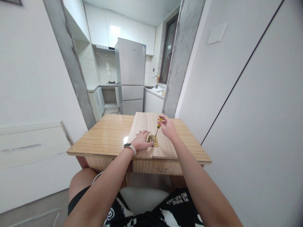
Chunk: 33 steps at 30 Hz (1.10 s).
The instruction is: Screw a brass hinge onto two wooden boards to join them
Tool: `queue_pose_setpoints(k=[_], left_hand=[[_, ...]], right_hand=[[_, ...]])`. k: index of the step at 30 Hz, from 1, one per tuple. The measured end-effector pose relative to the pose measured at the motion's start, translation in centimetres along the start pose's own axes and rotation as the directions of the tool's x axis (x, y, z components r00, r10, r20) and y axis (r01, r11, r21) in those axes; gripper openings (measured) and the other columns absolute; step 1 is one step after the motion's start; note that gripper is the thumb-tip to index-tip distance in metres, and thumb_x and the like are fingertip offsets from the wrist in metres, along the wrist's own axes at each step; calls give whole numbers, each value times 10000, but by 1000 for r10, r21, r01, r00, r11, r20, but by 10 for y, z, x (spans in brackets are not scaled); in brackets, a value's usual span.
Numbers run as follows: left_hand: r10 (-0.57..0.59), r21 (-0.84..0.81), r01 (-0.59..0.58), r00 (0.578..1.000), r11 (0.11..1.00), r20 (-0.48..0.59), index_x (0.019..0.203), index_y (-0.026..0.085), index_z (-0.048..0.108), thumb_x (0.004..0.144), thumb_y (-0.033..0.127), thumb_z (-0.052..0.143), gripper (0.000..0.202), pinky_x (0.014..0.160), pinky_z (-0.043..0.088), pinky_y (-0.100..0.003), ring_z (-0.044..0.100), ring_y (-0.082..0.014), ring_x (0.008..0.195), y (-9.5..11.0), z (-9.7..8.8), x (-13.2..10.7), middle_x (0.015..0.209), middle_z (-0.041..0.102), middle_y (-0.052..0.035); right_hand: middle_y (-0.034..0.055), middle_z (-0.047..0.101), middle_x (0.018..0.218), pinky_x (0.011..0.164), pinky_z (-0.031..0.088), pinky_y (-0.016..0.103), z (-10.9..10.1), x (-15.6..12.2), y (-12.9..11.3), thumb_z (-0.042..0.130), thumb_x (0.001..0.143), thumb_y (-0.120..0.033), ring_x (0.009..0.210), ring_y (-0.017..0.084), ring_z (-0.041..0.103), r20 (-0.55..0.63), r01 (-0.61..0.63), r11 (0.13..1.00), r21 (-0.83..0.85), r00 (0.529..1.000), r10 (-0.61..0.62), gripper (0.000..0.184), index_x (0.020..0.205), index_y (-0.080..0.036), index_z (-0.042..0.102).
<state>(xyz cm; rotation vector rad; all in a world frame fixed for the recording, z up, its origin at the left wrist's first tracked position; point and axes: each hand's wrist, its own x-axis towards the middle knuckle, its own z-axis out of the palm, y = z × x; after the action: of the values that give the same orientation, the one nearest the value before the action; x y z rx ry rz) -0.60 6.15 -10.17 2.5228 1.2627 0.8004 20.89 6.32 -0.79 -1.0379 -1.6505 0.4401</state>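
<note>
Two pale wooden boards (142,121) lie side by side on the desk, with a narrow seam between them. A brass hinge (155,142) rests across that seam. In my right hand (167,126) is a yellow and black screwdriver (159,123), tilted, its tip down at the hinge's right leaf. My left hand (142,141), with a watch (130,147) on the wrist, lies with fingers spread over the left board and touches the hinge's left side. Some small screws (137,134) appear beside its fingers, partly hidden.
The striped wooden desk (101,135) has a drawer handle (162,170) at its front. A white panel wall (236,126) stands close on the right. Behind the desk are a grey refrigerator (131,66) and a sink faucet (156,81). A white cable (97,177) hangs by the left leg.
</note>
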Motion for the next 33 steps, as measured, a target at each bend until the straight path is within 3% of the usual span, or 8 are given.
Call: queue_pose_setpoints(k=[4, 8, 15, 18, 26, 29, 33], left_hand=[[29, 28, -29, 1000, 999, 5, 1445, 186, 535, 822, 714, 653, 825, 1159, 356, -500, 496, -371, 1321, 1, 4, -4, 1427, 563, -172], [47, 23, -47, 999, 999, -12, 1423, 188, 554, 823, 733, 640, 815, 1147, 364, -482, 505, -365, 1306, 0, 6, -6, 1391, 596, -165], [24, 11, -24, 999, 1000, -21, 1332, 180, 607, 771, 744, 692, 800, 1129, 385, -476, 522, -364, 1282, -5, 7, -4, 1343, 626, -167], [20, 12, -20, 1000, 1000, -15, 1287, 177, 631, 764, 759, 686, 784, 1128, 389, -477, 520, -365, 1283, -6, 6, -4, 1353, 624, -168], [9, -10, -9, 1000, 1000, -19, 1242, 197, 655, 741, 745, 719, 745, 1140, 376, -459, 524, -348, 1274, -4, 4, -5, 1366, 621, -150], [15, 3, -15, 1000, 1000, -15, 1260, 189, 647, 751, 760, 697, 767, 1139, 378, -462, 521, -352, 1279, -4, 4, -6, 1371, 616, -158], [7, 3, -7, 1000, 1000, -12, 1276, 188, 640, 757, 776, 676, 785, 1135, 382, -461, 522, -351, 1281, -4, 3, -6, 1382, 608, -158]], right_hand=[[47, 719, 983, 771, 591, 389, 0, -1, -3, 687, 845, -316, 792, 214, 700, -84, 23, 992, -121, 996, -33, 380, 1220, -259, 664], [77, 717, 1048, 825, 583, 394, 0, -1, -4, 703, 850, -371, 818, 214, 672, -71, 107, 979, -176, 990, -121, 349, 1174, -240, 720], [83, 717, 1223, 900, 581, 399, 4, 4, 3, 528, 971, -334, 975, 220, 737, 12, 40, 998, -45, 999, -39, 340, 1261, -245, 682], [80, 736, 1130, 841, 592, 386, 5, 4, 2, 545, 951, -328, 923, 217, 747, -2, 27, 1000, -2, 1000, -27, 333, 1242, -231, 674], [52, 725, 874, 722, 575, 353, 8, 0, -11, 715, 827, -444, 770, 211, 673, -120, 47, 992, -116, 991, -61, 337, 1071, -212, 724], [57, 737, 965, 706, 581, 348, 9, -1, -12, 706, 835, -441, 776, 204, 685, -127, 52, 994, -101, 990, -65, 334, 1086, -221, 707], [64, 751, 1099, 790, 601, 394, 7, -2, -11, 638, 891, -370, 836, 212, 717, -46, 70, 993, -99, 996, -75, 309, 1168, -253, 709]])
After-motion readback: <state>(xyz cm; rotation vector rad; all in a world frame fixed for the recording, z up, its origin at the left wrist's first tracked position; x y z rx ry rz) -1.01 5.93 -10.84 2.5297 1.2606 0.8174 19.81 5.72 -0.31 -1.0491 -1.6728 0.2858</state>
